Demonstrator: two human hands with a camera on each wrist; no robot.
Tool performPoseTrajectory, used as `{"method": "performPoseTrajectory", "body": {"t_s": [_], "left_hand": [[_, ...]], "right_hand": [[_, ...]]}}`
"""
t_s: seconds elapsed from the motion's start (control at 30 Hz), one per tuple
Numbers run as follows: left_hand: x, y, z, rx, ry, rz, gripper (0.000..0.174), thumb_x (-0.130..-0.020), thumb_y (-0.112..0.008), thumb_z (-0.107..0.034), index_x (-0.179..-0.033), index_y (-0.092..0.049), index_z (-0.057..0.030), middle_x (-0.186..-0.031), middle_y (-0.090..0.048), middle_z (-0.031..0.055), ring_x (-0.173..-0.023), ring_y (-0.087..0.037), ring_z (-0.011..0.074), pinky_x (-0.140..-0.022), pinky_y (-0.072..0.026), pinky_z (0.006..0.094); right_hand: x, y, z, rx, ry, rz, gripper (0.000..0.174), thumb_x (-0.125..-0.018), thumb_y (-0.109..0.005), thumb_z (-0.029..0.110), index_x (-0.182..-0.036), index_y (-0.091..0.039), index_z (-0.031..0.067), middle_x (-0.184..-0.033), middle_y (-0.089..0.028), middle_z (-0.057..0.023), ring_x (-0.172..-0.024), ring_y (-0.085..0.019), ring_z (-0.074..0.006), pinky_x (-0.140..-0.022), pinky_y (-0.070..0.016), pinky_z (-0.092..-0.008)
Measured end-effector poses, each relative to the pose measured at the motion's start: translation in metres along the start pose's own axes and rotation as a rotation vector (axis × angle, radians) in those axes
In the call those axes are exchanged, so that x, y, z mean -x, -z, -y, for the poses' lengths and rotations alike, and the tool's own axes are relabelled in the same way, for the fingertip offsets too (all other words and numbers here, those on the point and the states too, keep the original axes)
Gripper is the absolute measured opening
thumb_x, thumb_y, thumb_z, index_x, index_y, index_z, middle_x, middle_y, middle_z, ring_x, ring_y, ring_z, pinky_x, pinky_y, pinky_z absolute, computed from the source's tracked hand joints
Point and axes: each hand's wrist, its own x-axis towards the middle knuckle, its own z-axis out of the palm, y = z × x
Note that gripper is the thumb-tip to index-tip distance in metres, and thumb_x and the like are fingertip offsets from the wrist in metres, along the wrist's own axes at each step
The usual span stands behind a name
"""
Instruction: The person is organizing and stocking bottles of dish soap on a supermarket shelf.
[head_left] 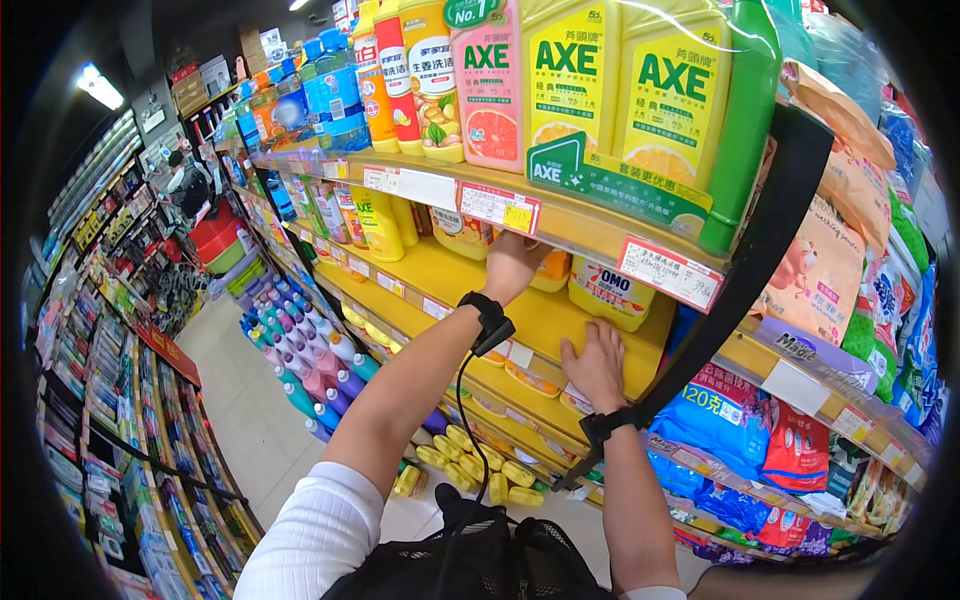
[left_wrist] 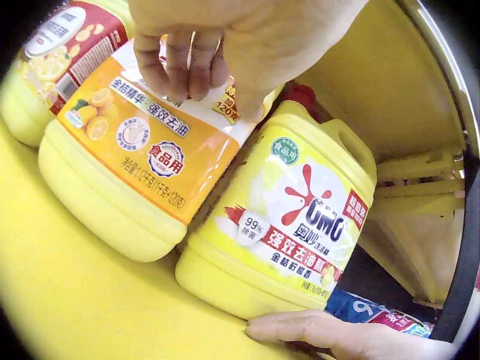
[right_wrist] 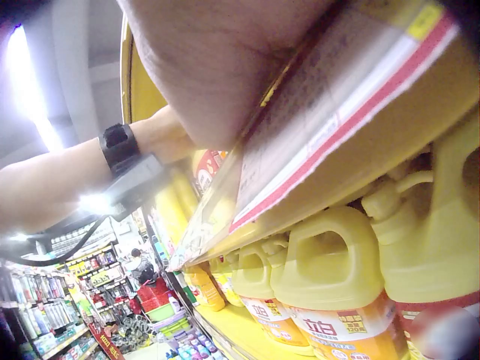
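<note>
Beneath the upper shelf, my left hand [head_left: 515, 268] is at a yellow bottle with an orange label [head_left: 552, 270]. In the left wrist view the fingers of the left hand [left_wrist: 240, 45] curl over the top of that orange-labelled bottle [left_wrist: 142, 150]; its cap and handle are hidden. To its right stands a yellow OMO bottle [left_wrist: 285, 217], upright and close beside it. My right hand [head_left: 597, 368] rests on the shelf's front edge below the OMO bottle [head_left: 612, 292], fingers extended. The right wrist view shows the right hand [right_wrist: 217, 67] large and close, its fingertips hidden.
The upper shelf edge [head_left: 450, 192], carrying price tags and AXE bottles [head_left: 665, 100], overhangs the left hand. A black upright [head_left: 745, 250] stands right of the shelf. Yellow bottles [right_wrist: 330, 262] fill a lower shelf. Colored bottles [head_left: 315, 355] and yellow packs [head_left: 470, 460] are on the floor.
</note>
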Motion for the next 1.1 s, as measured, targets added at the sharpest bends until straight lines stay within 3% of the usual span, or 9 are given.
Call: {"method": "performPoseTrajectory", "body": {"t_s": [0.3, 0.4, 0.5, 0.6, 0.73, 0.83, 0.93, 1.03, 1.1], "left_hand": [[-0.002, -0.003, 0.025, 0.003, -0.005, -0.011, 0.028, -0.085, -0.074, -0.025, -0.093, -0.068, 0.0006, -0.077, -0.067, 0.0156, -0.073, -0.067, 0.0314, -0.067, -0.0523, 0.0400], [-0.001, 0.000, 0.026, 0.169, -0.025, -0.139, 0.025, -0.085, -0.074, -0.023, -0.093, -0.068, -0.0006, -0.078, -0.068, 0.0166, -0.074, -0.067, 0.0344, -0.067, -0.0530, 0.0411], [0.000, 0.024, 0.051, -0.122, 0.227, 0.011, 0.026, -0.084, -0.075, -0.020, -0.099, -0.067, 0.0002, -0.088, -0.070, 0.0190, -0.081, -0.067, 0.0352, -0.073, -0.0537, 0.0410], [-0.004, 0.053, 0.061, -0.267, 0.288, 0.022, 0.030, -0.082, -0.075, -0.018, -0.105, -0.066, -0.0011, -0.100, -0.068, 0.0211, -0.092, -0.065, 0.0373, -0.079, -0.0526, 0.0424], [-0.028, 0.095, 0.074, -0.521, -0.264, -0.129, 0.034, -0.078, -0.075, -0.017, -0.109, -0.066, -0.0066, -0.104, -0.066, 0.0211, -0.100, -0.059, 0.0425, -0.086, -0.0499, 0.0475], [-0.045, 0.123, 0.075, -0.613, -0.323, 0.022, 0.036, -0.078, -0.075, -0.020, -0.112, -0.066, -0.0073, -0.106, -0.066, 0.0191, -0.101, -0.059, 0.0422, -0.089, -0.0484, 0.0489], [-0.062, 0.138, 0.081, -0.620, -0.169, 0.254, 0.038, -0.080, -0.074, -0.024, -0.114, -0.066, -0.0085, -0.110, -0.067, 0.0167, -0.104, -0.060, 0.0406, -0.093, -0.0475, 0.0492], [-0.073, 0.141, 0.099, -0.640, -0.315, 0.263, 0.038, -0.081, -0.072, -0.026, -0.115, -0.066, -0.0088, -0.112, -0.067, 0.0153, -0.106, -0.061, 0.0377, -0.092, -0.0487, 0.0477], [-0.076, 0.139, 0.104, -0.630, -0.320, 0.275, 0.035, -0.084, -0.068, -0.027, -0.114, -0.066, -0.0089, -0.113, -0.068, 0.0147, -0.108, -0.062, 0.0364, -0.092, -0.0492, 0.0463]], "right_hand": [[0.000, -0.001, -0.001, 0.000, 0.004, 0.005, 0.050, -0.088, -0.064, 0.031, -0.121, -0.058, -0.0065, -0.131, -0.053, -0.0209, -0.128, -0.044, -0.0363, -0.108, -0.0328, -0.0469], [0.000, 0.001, 0.000, 0.015, 0.003, 0.013, 0.052, -0.088, -0.065, 0.031, -0.123, -0.058, -0.0063, -0.133, -0.052, -0.0209, -0.128, -0.044, -0.0365, -0.108, -0.0333, -0.0463], [0.002, 0.001, 0.000, 0.024, 0.007, 0.018, 0.052, -0.089, -0.065, 0.031, -0.124, -0.058, -0.0059, -0.134, -0.052, -0.0208, -0.128, -0.045, -0.0366, -0.108, -0.0337, -0.0459], [0.001, 0.003, 0.001, 0.011, 0.017, 0.013, 0.051, -0.088, -0.064, 0.031, -0.122, -0.058, -0.0063, -0.134, -0.052, -0.0213, -0.129, -0.043, -0.0373, -0.109, -0.0327, -0.0473], [0.001, -0.001, -0.001, 0.008, 0.029, -0.012, 0.049, -0.087, -0.065, 0.029, -0.120, -0.058, -0.0067, -0.133, -0.052, -0.0223, -0.128, -0.044, -0.0381, -0.109, -0.0329, -0.0482], [0.002, 0.001, 0.001, 0.006, 0.029, -0.006, 0.049, -0.088, -0.065, 0.029, -0.121, -0.058, -0.0069, -0.132, -0.052, -0.0231, -0.128, -0.044, -0.0387, -0.109, -0.0329, -0.0481], [0.002, 0.004, 0.004, -0.002, 0.019, 0.004, 0.048, -0.088, -0.065, 0.028, -0.120, -0.058, -0.0070, -0.132, -0.052, -0.0234, -0.128, -0.044, -0.0392, -0.109, -0.0325, -0.0478], [0.002, 0.004, 0.003, -0.009, 0.028, -0.004, 0.047, -0.088, -0.066, 0.027, -0.120, -0.058, -0.0069, -0.132, -0.052, -0.0229, -0.128, -0.044, -0.0389, -0.109, -0.0326, -0.0480], [0.002, 0.004, 0.003, -0.006, 0.023, -0.004, 0.047, -0.087, -0.067, 0.026, -0.120, -0.058, -0.0069, -0.132, -0.052, -0.0227, -0.128, -0.044, -0.0386, -0.109, -0.0330, -0.0478]]}}
